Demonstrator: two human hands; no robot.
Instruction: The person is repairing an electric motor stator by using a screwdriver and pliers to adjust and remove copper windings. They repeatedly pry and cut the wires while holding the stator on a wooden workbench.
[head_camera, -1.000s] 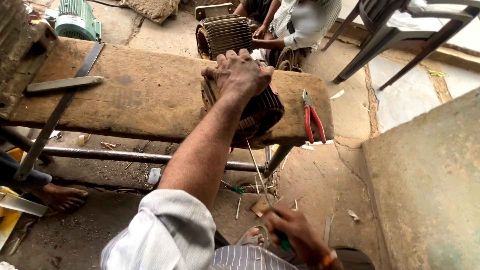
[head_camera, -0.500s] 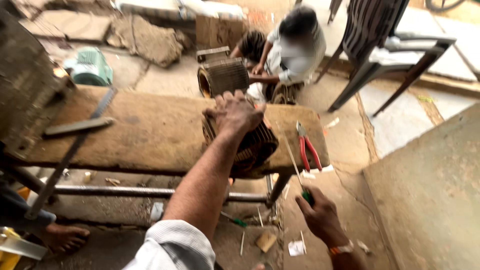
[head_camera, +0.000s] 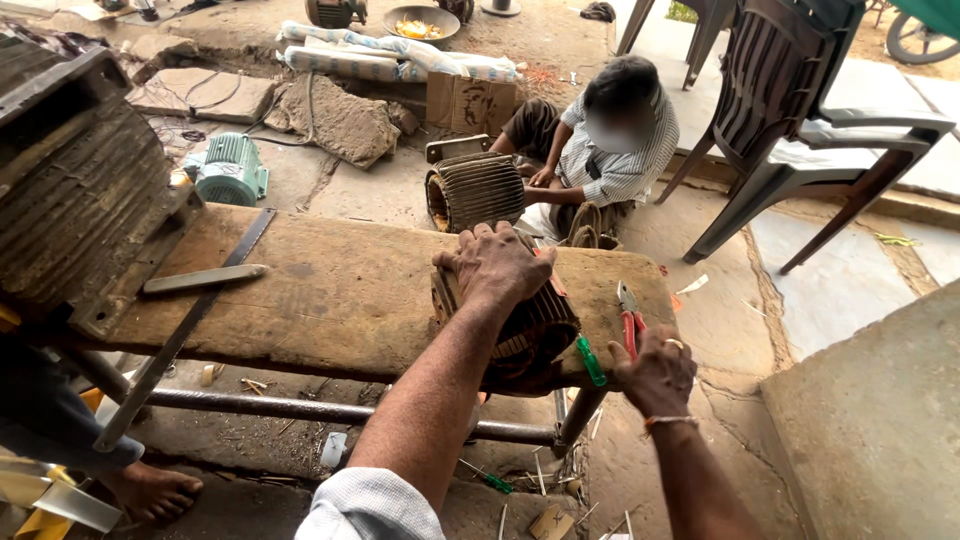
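Up from below the bench comes the right hand (head_camera: 658, 372), which was down near the floor half a second ago, and now it is at the right end of the bench (head_camera: 330, 290). Its grip is closed around a green-handled screwdriver (head_camera: 590, 361). That tool points up and to the left, toward the motor core (head_camera: 515, 325). The core is a dark ribbed metal drum lying on its side at the front edge of the bench, with its open end facing the person. The left hand (head_camera: 497, 265) has not left it; it lies spread on top, palm down, pressing and not gripping around it. So the core sits just left of the screwdriver tip, very near. The right hand is the one closer to the open end. Red-handled pliers (head_camera: 628, 318) lie on the wood just beside the right hand, untouched. Another person (head_camera: 610, 150) sits on the ground behind the bench with a second ribbed motor (head_camera: 478, 190).
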